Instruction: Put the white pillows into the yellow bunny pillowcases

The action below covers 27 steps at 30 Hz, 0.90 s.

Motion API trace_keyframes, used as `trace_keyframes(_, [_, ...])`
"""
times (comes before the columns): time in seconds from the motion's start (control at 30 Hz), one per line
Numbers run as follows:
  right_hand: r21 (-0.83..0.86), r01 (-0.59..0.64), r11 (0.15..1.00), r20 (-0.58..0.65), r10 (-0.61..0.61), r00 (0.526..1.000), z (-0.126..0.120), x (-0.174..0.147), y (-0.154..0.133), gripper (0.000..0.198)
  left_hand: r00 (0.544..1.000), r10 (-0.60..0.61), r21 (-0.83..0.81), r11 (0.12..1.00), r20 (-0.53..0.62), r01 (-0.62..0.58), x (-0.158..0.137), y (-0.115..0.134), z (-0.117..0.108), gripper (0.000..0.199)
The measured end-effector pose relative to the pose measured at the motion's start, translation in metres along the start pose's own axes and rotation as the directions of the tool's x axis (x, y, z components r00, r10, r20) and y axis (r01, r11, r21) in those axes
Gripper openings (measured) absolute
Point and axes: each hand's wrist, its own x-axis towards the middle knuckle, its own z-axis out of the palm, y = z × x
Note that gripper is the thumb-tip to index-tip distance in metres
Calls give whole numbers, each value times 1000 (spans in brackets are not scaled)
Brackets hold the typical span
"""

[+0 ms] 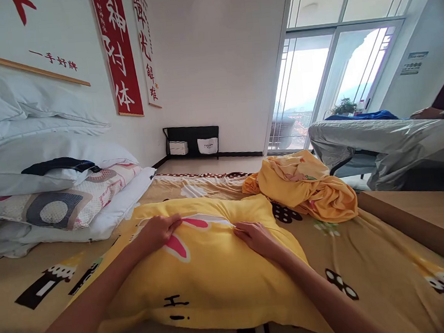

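Observation:
A yellow pillowcase with pink rabbit ears and black lettering lies plump on the bed in front of me. A white strip shows along its opening near the far edge, between my two hands. At the left end of that opening, my left hand pinches the yellow cloth beside the pink ears. My right hand has its fingers bent together on the cloth at the opening's right end. Folds hide the fingertips of both hands in part.
White pillows and a patterned one are stacked at the left against the wall. A crumpled orange-yellow cloth lies on the patterned bedsheet. A covered table stands at the right, with another person's hand on it.

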Motion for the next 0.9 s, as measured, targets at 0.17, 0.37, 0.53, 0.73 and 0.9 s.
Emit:
trace_keyframes(0.17, [-69, -101, 992, -49, 98, 994, 0, 2, 6, 33, 970, 140, -126, 978, -198, -167, 31, -6, 3, 32])
trace_keyframes(0.37, [-140, -224, 965, -98, 211, 972, 7, 14, 5, 29, 998, 7, -45, 999, -57, -10, 43, -34, 55, 36])
trace_keyframes(0.53, [-184, -237, 954, -29, 236, 971, 12, 19, -1, 20, 999, 37, -24, 999, 10, -37, 42, -32, 38, 36])
trace_keyframes(0.73, [-199, -174, 965, -86, 159, 983, -36, 17, -19, 30, 989, 141, -79, 987, 32, -138, 32, -4, -8, 35])
trace_keyframes(0.9, [-274, -210, 939, -380, 95, 920, -75, 26, -31, 39, 973, 156, -183, 965, -170, -187, 29, 26, -39, 33])
